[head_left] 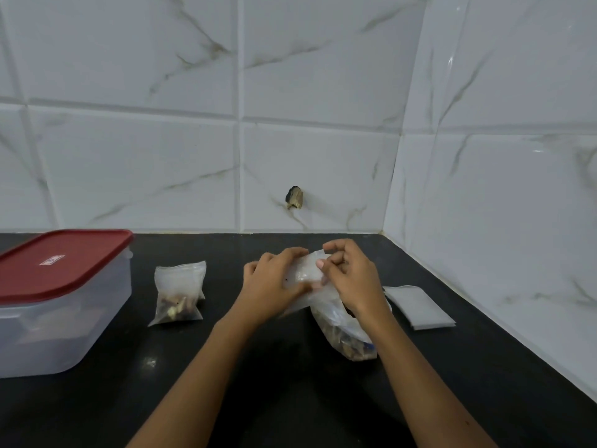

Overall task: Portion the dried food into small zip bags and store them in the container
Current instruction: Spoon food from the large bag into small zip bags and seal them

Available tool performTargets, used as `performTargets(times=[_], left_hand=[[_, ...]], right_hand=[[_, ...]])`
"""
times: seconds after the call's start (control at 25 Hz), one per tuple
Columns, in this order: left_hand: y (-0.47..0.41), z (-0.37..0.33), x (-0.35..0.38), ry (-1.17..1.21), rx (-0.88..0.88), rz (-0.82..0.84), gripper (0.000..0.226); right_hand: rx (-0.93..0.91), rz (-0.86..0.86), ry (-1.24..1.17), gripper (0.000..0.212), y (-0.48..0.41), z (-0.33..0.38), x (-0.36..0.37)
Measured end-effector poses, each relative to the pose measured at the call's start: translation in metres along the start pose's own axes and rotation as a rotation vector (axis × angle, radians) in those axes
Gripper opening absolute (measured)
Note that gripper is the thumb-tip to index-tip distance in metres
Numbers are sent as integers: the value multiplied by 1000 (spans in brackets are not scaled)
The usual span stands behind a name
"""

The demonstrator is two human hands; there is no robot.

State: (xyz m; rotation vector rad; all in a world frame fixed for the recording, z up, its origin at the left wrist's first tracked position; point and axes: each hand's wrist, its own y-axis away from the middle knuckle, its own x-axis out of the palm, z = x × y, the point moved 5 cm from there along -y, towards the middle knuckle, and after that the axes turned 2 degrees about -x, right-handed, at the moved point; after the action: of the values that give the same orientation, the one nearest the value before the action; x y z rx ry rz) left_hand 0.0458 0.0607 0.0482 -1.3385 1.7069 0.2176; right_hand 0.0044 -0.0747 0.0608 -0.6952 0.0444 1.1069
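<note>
A small clear zip bag (307, 270) is held up between both hands above the black counter. My left hand (274, 286) grips its left side, and my right hand (347, 276) pinches its top right edge. Below my right hand lies a larger plastic bag of dried food (345, 337), partly hidden by my wrist. A filled small zip bag (179, 294) with brown pieces stands to the left. At the far left sits a clear container with a red lid (61, 263), closed.
A stack of flat unused zip bags (420, 307) lies to the right near the tiled side wall (500, 221). The tiled back wall has a chipped hole (294, 197). Black counter (258, 383) stretches toward the front.
</note>
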Motion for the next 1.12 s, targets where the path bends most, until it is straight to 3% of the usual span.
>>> performTargets(times=[0.08, 0.12, 0.32, 0.48, 0.56, 0.68, 0.76, 0.92, 1.12], left_hand=[[4, -7, 4, -302, 86, 7, 91], [5, -10, 5, -360, 113, -17, 93], [6, -7, 1, -294, 161, -123, 67], [4, -3, 1, -135, 138, -139, 57], [0, 3, 3, -13, 91, -97, 57], [-1, 11, 10, 142, 16, 58, 61], [0, 15, 15, 190, 0, 142, 61], [1, 13, 14, 219, 0, 194, 63], [14, 11, 23, 277, -21, 176, 71]], right_hand=[[-20, 48, -17, 22, 2, 3, 3], [-24, 66, -13, 25, 3, 4, 4], [35, 129, -54, 35, 6, 2, 8], [49, 56, -102, 22, 3, 6, -6], [84, -27, 137, 18, -1, -3, -27], [268, 263, 637, 27, 1, -27, -37], [341, 404, 698, 26, 4, -35, -36], [262, 510, 903, 24, 5, -32, -30], [200, 381, 955, 27, 3, -25, -33]])
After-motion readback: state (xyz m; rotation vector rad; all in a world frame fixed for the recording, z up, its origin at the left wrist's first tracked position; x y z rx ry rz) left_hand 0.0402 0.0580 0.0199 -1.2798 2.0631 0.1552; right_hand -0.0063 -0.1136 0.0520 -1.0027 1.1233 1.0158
